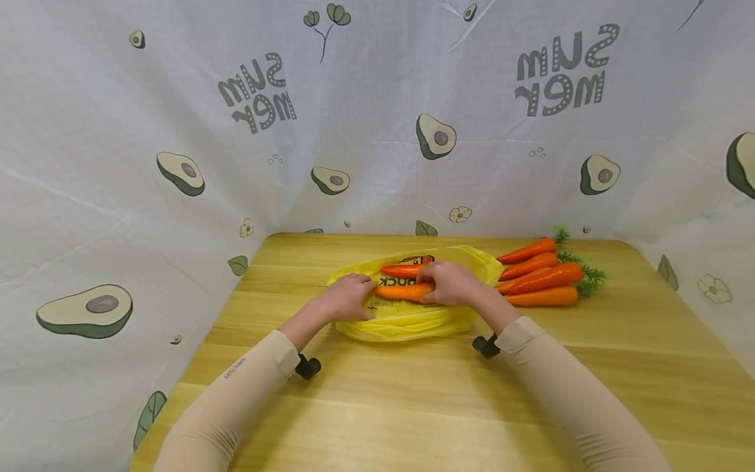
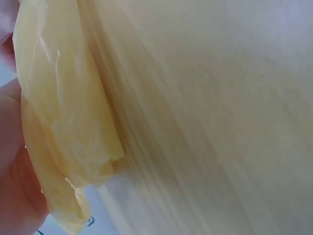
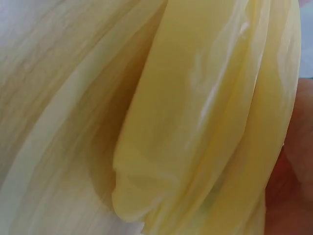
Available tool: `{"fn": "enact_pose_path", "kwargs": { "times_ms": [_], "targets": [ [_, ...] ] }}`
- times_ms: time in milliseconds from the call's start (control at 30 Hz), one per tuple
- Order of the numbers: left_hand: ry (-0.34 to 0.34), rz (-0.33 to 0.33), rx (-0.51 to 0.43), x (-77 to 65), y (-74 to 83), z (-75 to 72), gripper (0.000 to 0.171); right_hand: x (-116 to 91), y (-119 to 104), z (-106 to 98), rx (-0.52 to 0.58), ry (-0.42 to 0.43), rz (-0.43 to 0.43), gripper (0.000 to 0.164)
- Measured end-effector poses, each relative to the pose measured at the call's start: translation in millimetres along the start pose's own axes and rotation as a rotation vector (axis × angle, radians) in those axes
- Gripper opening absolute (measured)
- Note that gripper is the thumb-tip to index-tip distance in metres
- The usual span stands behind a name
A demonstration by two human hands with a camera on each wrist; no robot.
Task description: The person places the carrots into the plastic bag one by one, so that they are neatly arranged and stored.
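A yellow plastic bag (image 1: 407, 330) lies spread on the table with its mouth turned up. Two orange carrots are in it: a front carrot (image 1: 401, 292) and a redder rear carrot (image 1: 401, 269). My right hand (image 1: 453, 283) reaches into the bag and grips the front carrot near its thick end. At that carrot's thin end is my left hand (image 1: 347, 298), fingertips touching the tip and thumb held apart, lower down. In the wrist views the bag's side (image 2: 63, 98) hides most of each hand, and the carrots are out of sight there.
Several carrots (image 1: 539, 278) with green leafy tops lie right of the bag, their thin ends close to its edge. Wooden tabletop (image 1: 366, 413) extends in front. A white curtain (image 1: 377, 85) printed with avocados hangs behind and at the sides.
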State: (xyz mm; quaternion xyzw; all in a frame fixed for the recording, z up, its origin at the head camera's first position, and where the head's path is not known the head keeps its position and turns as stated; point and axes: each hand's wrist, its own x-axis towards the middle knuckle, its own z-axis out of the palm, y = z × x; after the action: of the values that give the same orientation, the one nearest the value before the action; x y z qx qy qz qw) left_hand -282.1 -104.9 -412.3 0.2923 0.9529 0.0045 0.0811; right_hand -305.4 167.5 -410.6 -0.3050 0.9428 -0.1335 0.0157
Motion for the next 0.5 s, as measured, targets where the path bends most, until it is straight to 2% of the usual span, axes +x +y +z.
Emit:
{"fn": "enact_pose_path", "kwargs": {
  "times_ms": [267, 500],
  "targets": [
    [-0.038, -0.013, -0.028, -2.5, 3.8, 2.6, 0.084, -1.3, 0.6, 4.2, -0.071, 0.049, 0.018, 0.037],
    [-0.076, -0.019, -0.02, -1.7, 3.7, 4.9, 0.088, 0.3, 1.7, 5.5, -0.161, 0.143, 0.054, 0.037]
  ]
}}
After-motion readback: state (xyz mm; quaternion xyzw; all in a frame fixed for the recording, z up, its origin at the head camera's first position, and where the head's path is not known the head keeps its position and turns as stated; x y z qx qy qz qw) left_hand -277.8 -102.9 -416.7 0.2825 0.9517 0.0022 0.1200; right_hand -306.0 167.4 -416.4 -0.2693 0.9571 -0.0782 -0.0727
